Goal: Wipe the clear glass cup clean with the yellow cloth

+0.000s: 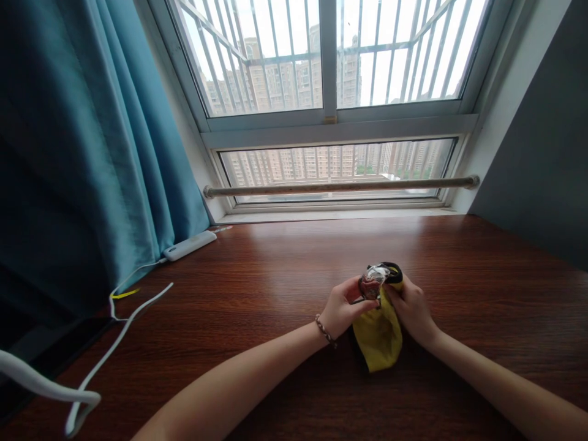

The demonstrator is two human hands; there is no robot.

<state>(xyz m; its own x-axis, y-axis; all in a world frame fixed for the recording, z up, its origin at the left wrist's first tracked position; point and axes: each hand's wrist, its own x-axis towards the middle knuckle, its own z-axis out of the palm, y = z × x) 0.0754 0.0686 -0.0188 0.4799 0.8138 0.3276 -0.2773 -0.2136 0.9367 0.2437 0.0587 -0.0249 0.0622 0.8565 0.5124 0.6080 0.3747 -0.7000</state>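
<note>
Both hands meet over the dark wooden table (275, 269) near its middle. My left hand (342, 306), with a beaded bracelet on the wrist, pinches a small shiny object with a reflective lens and black rim (374, 278); I cannot name it for sure. My right hand (413, 306) grips the same object from the right side. A yellow cloth pouch with a dark edge (377, 337) hangs below the object, between the two wrists, and rests on the table.
A white power strip (189, 245) lies at the back left with white cables (114, 331) running toward the near left edge. A teal curtain (82, 153) hangs at the left. A barred window (328, 92) and a rod (340, 185) lie behind the table.
</note>
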